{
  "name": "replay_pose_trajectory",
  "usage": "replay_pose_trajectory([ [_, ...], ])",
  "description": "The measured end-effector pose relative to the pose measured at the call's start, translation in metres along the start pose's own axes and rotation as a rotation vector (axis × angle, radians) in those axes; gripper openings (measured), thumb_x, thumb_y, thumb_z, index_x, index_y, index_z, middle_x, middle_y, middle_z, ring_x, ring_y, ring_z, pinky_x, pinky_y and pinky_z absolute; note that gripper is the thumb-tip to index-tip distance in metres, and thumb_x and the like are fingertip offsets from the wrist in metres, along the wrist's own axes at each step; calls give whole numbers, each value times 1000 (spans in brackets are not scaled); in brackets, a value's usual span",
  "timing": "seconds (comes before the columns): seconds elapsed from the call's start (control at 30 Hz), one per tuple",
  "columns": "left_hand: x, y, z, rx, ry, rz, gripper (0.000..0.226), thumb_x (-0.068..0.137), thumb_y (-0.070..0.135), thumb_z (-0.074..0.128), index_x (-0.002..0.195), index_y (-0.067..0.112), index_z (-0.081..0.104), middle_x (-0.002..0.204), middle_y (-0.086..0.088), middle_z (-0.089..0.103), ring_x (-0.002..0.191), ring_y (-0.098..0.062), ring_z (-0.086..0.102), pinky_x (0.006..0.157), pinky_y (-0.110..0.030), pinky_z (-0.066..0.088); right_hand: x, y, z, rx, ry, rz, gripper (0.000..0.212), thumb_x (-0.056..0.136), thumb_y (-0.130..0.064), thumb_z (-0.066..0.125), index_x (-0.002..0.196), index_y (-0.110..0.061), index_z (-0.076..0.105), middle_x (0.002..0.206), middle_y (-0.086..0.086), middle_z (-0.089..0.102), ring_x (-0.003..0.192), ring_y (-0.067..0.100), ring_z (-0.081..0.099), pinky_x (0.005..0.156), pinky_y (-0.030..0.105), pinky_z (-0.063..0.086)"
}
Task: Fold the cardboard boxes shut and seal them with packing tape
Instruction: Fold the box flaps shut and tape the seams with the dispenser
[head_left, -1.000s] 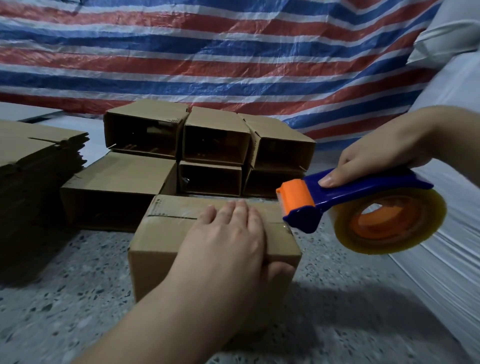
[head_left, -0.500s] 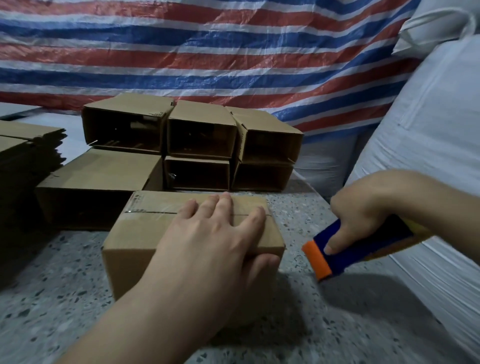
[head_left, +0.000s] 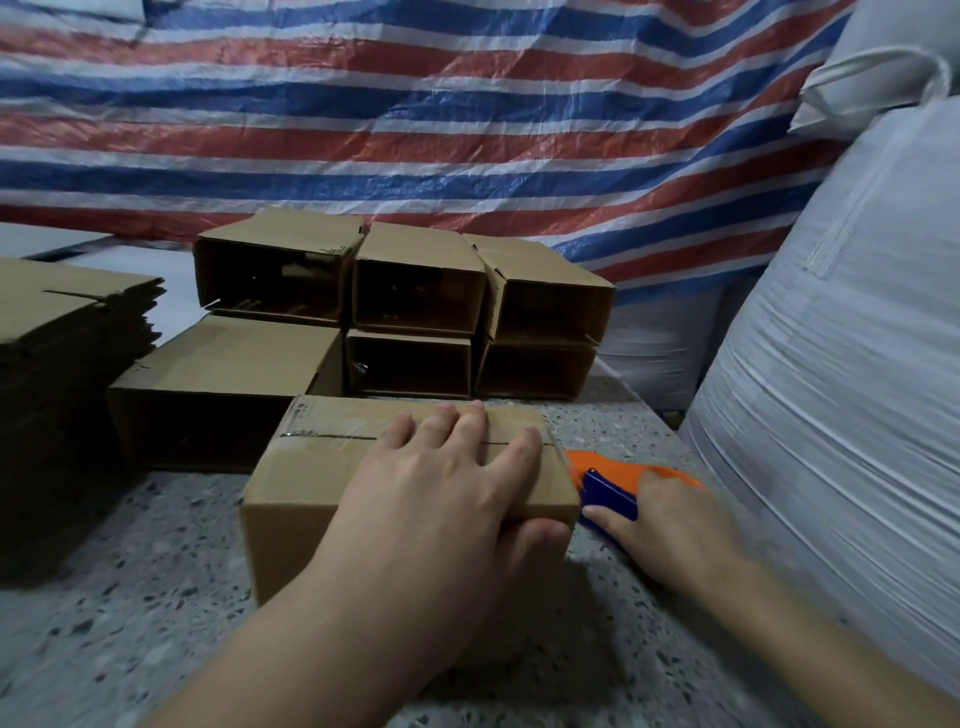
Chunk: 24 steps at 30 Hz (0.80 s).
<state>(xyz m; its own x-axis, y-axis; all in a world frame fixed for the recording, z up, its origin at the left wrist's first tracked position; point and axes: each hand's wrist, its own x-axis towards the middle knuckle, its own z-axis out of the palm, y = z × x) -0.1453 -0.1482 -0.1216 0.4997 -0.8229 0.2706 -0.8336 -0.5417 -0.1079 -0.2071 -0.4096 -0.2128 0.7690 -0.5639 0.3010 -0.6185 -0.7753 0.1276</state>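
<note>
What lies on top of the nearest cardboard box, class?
On the nearest box lie a strip of clear tape along its closed seam and the left hand, fingers spread flat, thumb down the front face. The hand covers part of the seam.

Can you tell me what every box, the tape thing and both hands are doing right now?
Near box: folded shut, tape along its top seam.
Stacked boxes: on their sides, open ends facing the camera.
Flat cardboard pile: unfolded, stacked at the left.
Tape dispenser: low beside the near box, under the right hand.
Left hand: flat on the near box, thumb down its side.
Right hand: on the tape dispenser.
</note>
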Motion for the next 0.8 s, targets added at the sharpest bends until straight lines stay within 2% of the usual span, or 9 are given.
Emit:
replay_pose_trajectory([
  [0.13,0,0,1,6,-5,3,81,75,71,-4,149,39,-10,165,-3,5,151,-23,5,121,-43,7,-6,0,7,-18,15,39,69,84,-87,31,92,-22,54,76,-7,58,60,14,45,47,27,26],
  [0.27,1,-1,2,9,-8,7,81,74,71,-4,149,39,-11,165,-3,4,151,-23,4,121,-43,6,-7,-6,-14,-60,64,70,80,86,-85,12,98,-21,59,92,-1,65,84,20,60,77,37,46],
  [0.37,3,-1,3,-4,-20,6,80,77,73,0,148,38,-13,165,-4,3,151,-24,3,121,-45,4,-19,-16,-33,407,266,28,89,81,-89,2,85,-21,59,78,-4,64,73,16,61,66,35,47],
  [0.43,4,-1,5,3,-6,10,81,76,72,0,148,37,-10,165,-5,6,151,-25,5,121,-45,5,-25,-29,-46,955,61,137,97,73,-97,11,83,-15,63,64,3,65,58,17,60,58,36,44],
  [0.5,3,-2,5,10,12,14,83,74,71,-1,149,36,-7,164,-6,8,150,-25,7,120,-44,7,-32,-41,-57,1405,-467,286,98,75,-90,26,97,-4,67,70,8,69,56,17,62,59,33,43],
  [0.57,2,-2,5,4,19,20,84,74,71,-3,151,36,-6,164,-7,8,151,-24,8,120,-43,8,-37,-49,-65,1655,-787,289,95,82,-83,33,113,0,66,77,13,66,58,18,58,59,32,40],
  [0.63,2,-2,6,16,42,27,85,75,72,-8,151,35,-6,164,-8,10,150,-25,10,120,-43,10,-38,-54,-70,1787,-834,273,86,83,-78,43,121,-5,67,82,15,61,60,18,54,60,32,39],
  [0.73,0,-1,6,20,59,31,90,70,71,-16,151,34,-4,164,-8,12,150,-25,13,120,-42,11,-40,-63,-72,1872,-683,302,44,67,-60,69,76,-17,70,60,1,51,49,11,48,46,23,39],
  [0.8,1,-2,6,6,63,25,92,70,71,-15,153,34,2,163,-9,16,149,-26,17,119,-43,14,-42,-66,-70,1896,-573,276,33,66,-53,71,64,-21,63,52,-4,45,45,10,47,42,21,38],
])
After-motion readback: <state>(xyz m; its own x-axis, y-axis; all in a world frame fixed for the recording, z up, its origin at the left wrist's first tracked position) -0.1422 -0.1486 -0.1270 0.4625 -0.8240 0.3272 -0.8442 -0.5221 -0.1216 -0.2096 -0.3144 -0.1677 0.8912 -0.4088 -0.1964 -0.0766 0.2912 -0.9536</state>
